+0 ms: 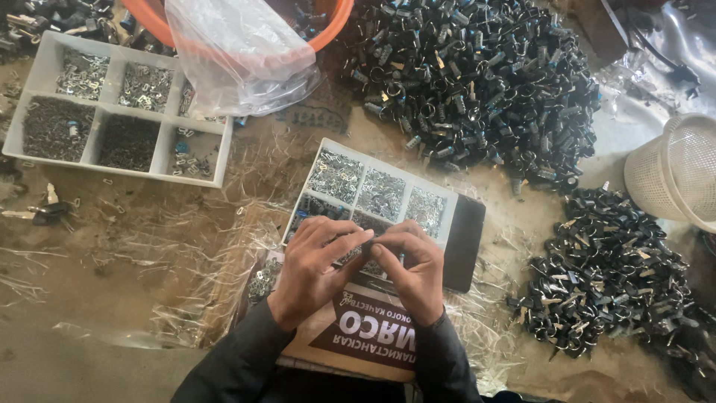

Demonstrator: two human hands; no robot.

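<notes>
Left hand (pixel 317 261) and right hand (pixel 414 272) brought together low in the centre of the frame, wrists angled inward, dark sleeves (pixel 239 366) running down to the bottom edge. Fingertips of both curled toward each other and touching, pinched on something small between them; too small and too hidden to tell what.

Directly beneath the fingers, a white divided tray (pixel 377 195), set askew, its compartments filled with small silvery metal pieces. Under the wrists, a brown printed cardboard sheet (pixel 365 328); at the tray's right edge, a flat black slab (pixel 464 242). In the upper left of the frame, a second white divided tray (pixel 119 112) with dark and silvery small parts, well apart from the hands. Along the top centre, an orange basin (pixel 328 22) partly covered by a clear plastic bag (pixel 239 52). In the upper right, a large heap of black ring-shaped parts (pixel 470 82); at the right, a smaller heap of the same (pixel 611 283). At the right edge, a white mesh basket (pixel 679 168) tipped on its side. Crinkled clear film (pixel 186 246) spread over the table surface around everything.

Pinched item held just above the near compartments of the central tray, both heaps well out of reach of the fingers.
</notes>
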